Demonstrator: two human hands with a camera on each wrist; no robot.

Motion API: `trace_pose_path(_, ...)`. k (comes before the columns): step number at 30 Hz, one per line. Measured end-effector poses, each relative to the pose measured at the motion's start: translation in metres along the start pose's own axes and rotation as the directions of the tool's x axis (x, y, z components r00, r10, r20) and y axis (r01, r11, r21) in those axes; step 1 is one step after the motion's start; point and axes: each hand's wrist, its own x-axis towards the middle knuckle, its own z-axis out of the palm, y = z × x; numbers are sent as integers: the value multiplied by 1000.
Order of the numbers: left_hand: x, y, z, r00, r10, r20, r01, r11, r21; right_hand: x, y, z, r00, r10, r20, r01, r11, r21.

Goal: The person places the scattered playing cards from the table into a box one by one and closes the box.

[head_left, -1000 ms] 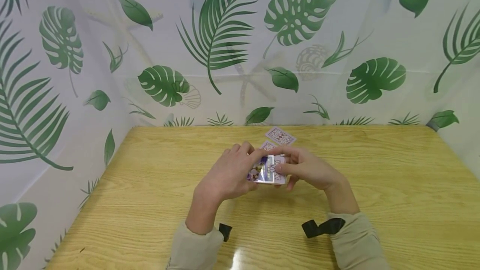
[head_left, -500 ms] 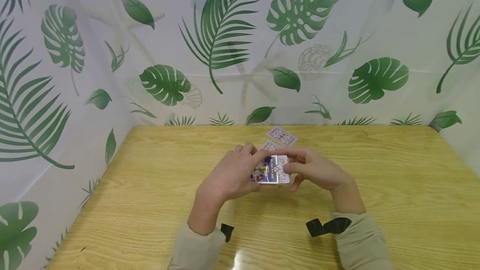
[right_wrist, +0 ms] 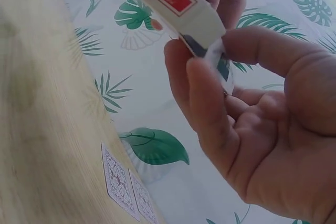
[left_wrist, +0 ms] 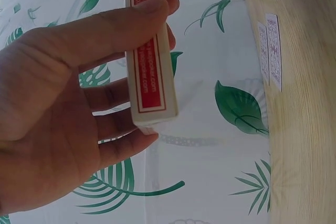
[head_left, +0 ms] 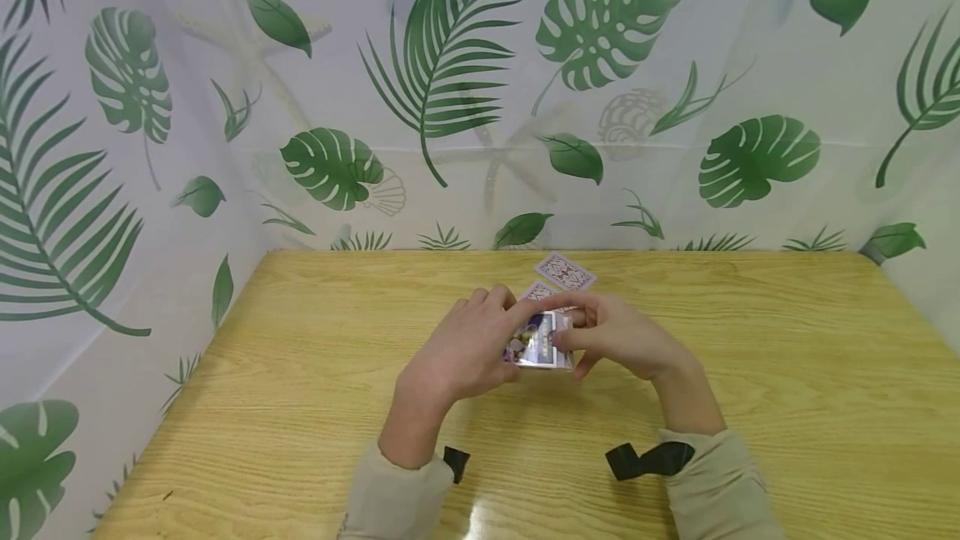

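A playing card box (head_left: 536, 343) with a glossy printed front is held up over the table between both hands. My left hand (head_left: 467, 347) grips its left part, the thumb lying across the red-and-white side panel of the box (left_wrist: 149, 85) in the left wrist view. At the other end, the thumb and fingers of my right hand (head_left: 633, 342) pinch around the box's end. There the right wrist view shows a pale strip and a dark patch at the box's end (right_wrist: 210, 51), partly covered by the fingers (right_wrist: 207, 103). The inside of the box is hidden.
Two playing cards lie patterned back up behind the hands: one card (head_left: 565, 272) near the table's far edge, another card (head_left: 538, 290) partly covered by the hands. A leaf-print cloth (head_left: 450, 215) rises along the back and left of the wooden table (head_left: 315, 340).
Half a second ago a patterned card back stuck out farther from the box's right end; less of it shows now. My right hand has moved slightly left, toward the box. The left hand keeps its grip.
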Motion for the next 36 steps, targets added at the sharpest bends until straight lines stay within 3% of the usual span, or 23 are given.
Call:
trace_pose_path(6,2,1,-1,1000,9,4,-9,1000,14,2,-1,0,999,23,-41,-25,998,-53)
trace_pose_path(16,2,0,-1,1000,9,-12,-9,1000,8,4,-1,2,997,22,-78,-26,998,-59)
trace_pose_path(23,-5,-4,2,999,-35,-3,35,998,-42,7,9,2,999,-4,-47,4,1000,5)
trace_pose_path(28,-5,-6,3,999,-33,-8,33,998,-54,2,12,-1,998,-4,-58,7,999,42)
trace_pose_path(36,-2,-7,-1,1000,-20,-20,20,999,-37,7,5,-1,996,-17,-85,15,1000,-26)
